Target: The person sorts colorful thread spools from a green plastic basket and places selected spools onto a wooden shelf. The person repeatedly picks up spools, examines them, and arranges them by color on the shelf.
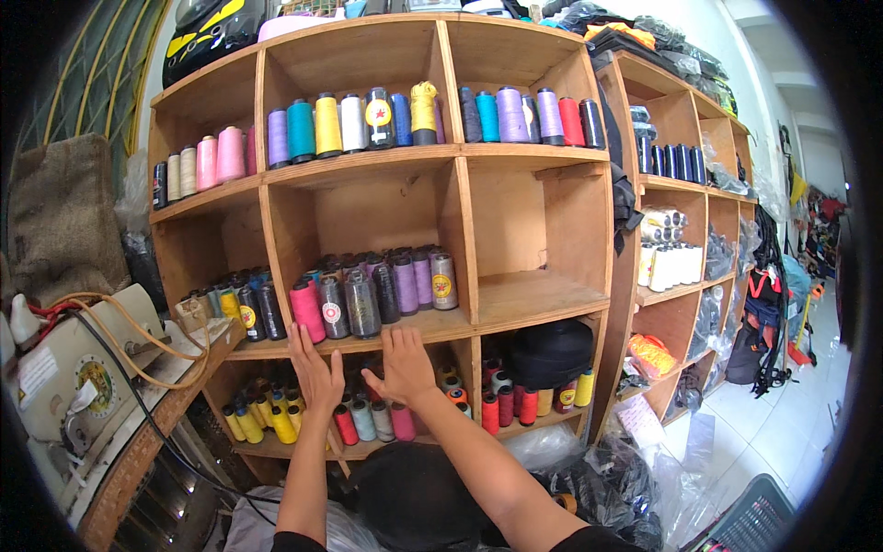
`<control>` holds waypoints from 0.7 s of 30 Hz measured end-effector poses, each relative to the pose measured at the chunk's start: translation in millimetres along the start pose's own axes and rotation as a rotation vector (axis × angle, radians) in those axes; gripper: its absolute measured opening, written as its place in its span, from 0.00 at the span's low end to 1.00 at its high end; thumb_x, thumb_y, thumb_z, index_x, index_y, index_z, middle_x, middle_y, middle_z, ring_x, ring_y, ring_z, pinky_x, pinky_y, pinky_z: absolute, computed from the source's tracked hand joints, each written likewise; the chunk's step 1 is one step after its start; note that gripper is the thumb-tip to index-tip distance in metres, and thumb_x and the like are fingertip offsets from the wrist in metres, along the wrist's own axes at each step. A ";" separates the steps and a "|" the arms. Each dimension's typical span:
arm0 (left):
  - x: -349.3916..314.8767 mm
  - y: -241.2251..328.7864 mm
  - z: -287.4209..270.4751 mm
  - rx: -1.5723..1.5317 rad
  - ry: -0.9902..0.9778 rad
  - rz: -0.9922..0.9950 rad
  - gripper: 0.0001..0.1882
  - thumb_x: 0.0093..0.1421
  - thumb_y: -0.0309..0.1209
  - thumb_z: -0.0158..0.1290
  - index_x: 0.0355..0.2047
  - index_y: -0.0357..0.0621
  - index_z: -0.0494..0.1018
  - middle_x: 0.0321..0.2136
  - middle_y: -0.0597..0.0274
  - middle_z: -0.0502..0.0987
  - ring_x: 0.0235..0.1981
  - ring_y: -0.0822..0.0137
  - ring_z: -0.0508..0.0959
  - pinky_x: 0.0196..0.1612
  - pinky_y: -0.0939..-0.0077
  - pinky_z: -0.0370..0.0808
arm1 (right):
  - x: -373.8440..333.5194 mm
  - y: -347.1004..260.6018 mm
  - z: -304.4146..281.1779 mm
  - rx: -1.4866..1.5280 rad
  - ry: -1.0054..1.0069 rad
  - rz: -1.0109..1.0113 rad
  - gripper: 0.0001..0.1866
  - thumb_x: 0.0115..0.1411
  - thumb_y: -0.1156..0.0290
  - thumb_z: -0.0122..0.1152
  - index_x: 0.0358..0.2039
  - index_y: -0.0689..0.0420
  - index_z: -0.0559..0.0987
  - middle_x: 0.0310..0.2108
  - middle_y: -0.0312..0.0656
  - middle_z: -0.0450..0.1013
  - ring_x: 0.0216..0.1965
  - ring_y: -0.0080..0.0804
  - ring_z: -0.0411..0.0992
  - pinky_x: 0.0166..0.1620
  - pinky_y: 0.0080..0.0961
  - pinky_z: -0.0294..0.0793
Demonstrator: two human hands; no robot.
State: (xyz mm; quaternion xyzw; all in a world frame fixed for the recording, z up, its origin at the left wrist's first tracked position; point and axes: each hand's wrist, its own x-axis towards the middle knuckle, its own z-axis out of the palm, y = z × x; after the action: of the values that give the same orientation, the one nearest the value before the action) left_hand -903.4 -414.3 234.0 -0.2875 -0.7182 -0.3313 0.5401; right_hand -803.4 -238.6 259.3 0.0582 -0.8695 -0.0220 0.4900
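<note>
My left hand (315,375) is raised with its fingers stretched upward, at the front edge of the wooden shelf's (543,293) middle row. Just above its fingertips leans a hot-pink thread cone (308,313). To the right, my right hand (407,370) has its fingers extended and thumb apart, below a dark grey thread cone (363,304). I see nothing held in either hand. Beside the pink cone stands a grey thread cone (334,309). Purple thread cones (405,285) and a grey-brown one (443,281) fill the right side of this compartment. Whether the fingertips touch the shelf edge, I cannot tell.
More thread cones line the top row, including a yellow cone (326,124). Red, yellow and grey cones sit in the bottom row, partly behind my forearms. A sewing machine (92,368) stands at left. Plastic bags (607,483) and a dark basket (759,520) lie low at right.
</note>
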 end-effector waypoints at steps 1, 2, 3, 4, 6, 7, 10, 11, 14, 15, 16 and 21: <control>-3.6 1.4 0.1 0.002 -0.004 -0.023 0.43 0.66 0.34 0.53 0.73 0.32 0.44 0.74 0.38 0.45 0.75 0.39 0.45 0.75 0.45 0.43 | 0.9 1.1 -5.3 0.024 -0.043 -0.012 0.46 0.57 0.42 0.61 0.59 0.73 0.68 0.52 0.57 0.68 0.58 0.54 0.63 0.68 0.46 0.55; -10.9 1.2 3.5 0.020 0.001 -0.079 0.42 0.66 0.33 0.53 0.73 0.30 0.45 0.74 0.36 0.45 0.76 0.38 0.44 0.75 0.47 0.43 | 1.8 2.3 -11.8 0.047 -0.084 -0.016 0.46 0.57 0.42 0.61 0.59 0.74 0.67 0.53 0.58 0.68 0.59 0.55 0.63 0.69 0.47 0.55; -20.5 7.5 8.8 -0.005 0.077 -0.113 0.42 0.66 0.33 0.53 0.72 0.30 0.46 0.73 0.35 0.46 0.75 0.38 0.45 0.75 0.47 0.44 | -1.4 8.2 -16.9 0.057 -0.131 -0.008 0.46 0.57 0.43 0.61 0.60 0.74 0.67 0.55 0.59 0.68 0.60 0.56 0.62 0.70 0.47 0.54; -31.3 14.9 15.3 -0.036 0.151 -0.149 0.41 0.65 0.33 0.53 0.72 0.29 0.46 0.73 0.35 0.47 0.75 0.38 0.47 0.75 0.48 0.44 | -10.0 13.2 -5.8 0.057 0.014 -0.026 0.48 0.57 0.43 0.61 0.62 0.76 0.65 0.59 0.63 0.66 0.64 0.60 0.60 0.72 0.49 0.51; -50.9 53.7 21.9 -0.250 0.290 -0.256 0.39 0.65 0.32 0.52 0.70 0.28 0.49 0.70 0.35 0.51 0.72 0.39 0.51 0.74 0.49 0.46 | -24.7 17.1 -12.7 0.089 0.004 -0.040 0.43 0.57 0.53 0.63 0.63 0.76 0.65 0.61 0.65 0.65 0.66 0.60 0.60 0.72 0.52 0.52; -61.1 82.2 18.0 -0.434 0.358 -0.331 0.36 0.65 0.32 0.52 0.68 0.28 0.52 0.69 0.35 0.54 0.71 0.39 0.54 0.73 0.50 0.48 | -38.3 20.3 -19.9 0.120 0.064 -0.037 0.40 0.57 0.57 0.64 0.62 0.75 0.66 0.60 0.64 0.67 0.65 0.59 0.61 0.70 0.52 0.54; -112.4 138.1 30.2 -0.567 0.375 -0.441 0.28 0.64 0.29 0.52 0.61 0.31 0.58 0.63 0.42 0.60 0.66 0.47 0.59 0.71 0.52 0.50 | -102.8 30.3 -68.4 0.405 -0.031 0.066 0.27 0.55 0.65 0.66 0.51 0.67 0.73 0.47 0.55 0.74 0.52 0.53 0.71 0.58 0.48 0.66; -129.9 153.9 36.6 -0.683 0.399 -0.442 0.27 0.64 0.28 0.51 0.60 0.32 0.57 0.61 0.43 0.60 0.65 0.49 0.60 0.71 0.53 0.50 | -130.0 37.2 -86.5 0.330 -0.122 0.026 0.25 0.54 0.65 0.66 0.50 0.65 0.73 0.45 0.54 0.74 0.50 0.50 0.71 0.57 0.46 0.67; -162.2 225.8 52.7 -0.960 0.153 -0.400 0.25 0.62 0.24 0.50 0.58 0.34 0.56 0.57 0.45 0.61 0.62 0.51 0.62 0.70 0.56 0.51 | -235.0 80.3 -162.8 0.137 -0.377 -0.016 0.20 0.53 0.65 0.66 0.45 0.60 0.75 0.39 0.48 0.73 0.45 0.44 0.73 0.51 0.42 0.70; -162.6 248.5 50.8 -1.054 0.084 -0.372 0.25 0.61 0.23 0.49 0.57 0.35 0.56 0.57 0.46 0.60 0.61 0.52 0.62 0.70 0.56 0.51 | -275.6 96.7 -187.2 0.129 -0.403 0.003 0.18 0.53 0.65 0.66 0.42 0.58 0.76 0.35 0.45 0.73 0.42 0.42 0.74 0.49 0.40 0.70; -161.6 266.4 47.1 -1.052 0.014 -0.240 0.25 0.61 0.24 0.50 0.57 0.36 0.56 0.57 0.45 0.60 0.61 0.52 0.62 0.70 0.55 0.51 | -310.6 110.7 -223.5 0.067 -0.492 0.113 0.16 0.52 0.67 0.67 0.41 0.56 0.77 0.33 0.43 0.74 0.39 0.42 0.75 0.48 0.41 0.72; -148.6 319.7 40.6 -0.886 -0.394 0.121 0.29 0.57 0.22 0.58 0.57 0.34 0.60 0.60 0.39 0.60 0.63 0.44 0.63 0.68 0.55 0.57 | -465.4 128.3 -411.0 -0.174 -0.359 0.652 0.13 0.51 0.73 0.67 0.39 0.55 0.78 0.30 0.43 0.79 0.35 0.46 0.78 0.45 0.43 0.76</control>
State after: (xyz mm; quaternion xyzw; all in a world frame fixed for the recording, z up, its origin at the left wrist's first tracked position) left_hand -643.4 -193.9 135.2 -0.5881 -0.5786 -0.5126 0.2380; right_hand -223.6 -46.3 89.4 -0.2680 -0.9092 0.0515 0.3144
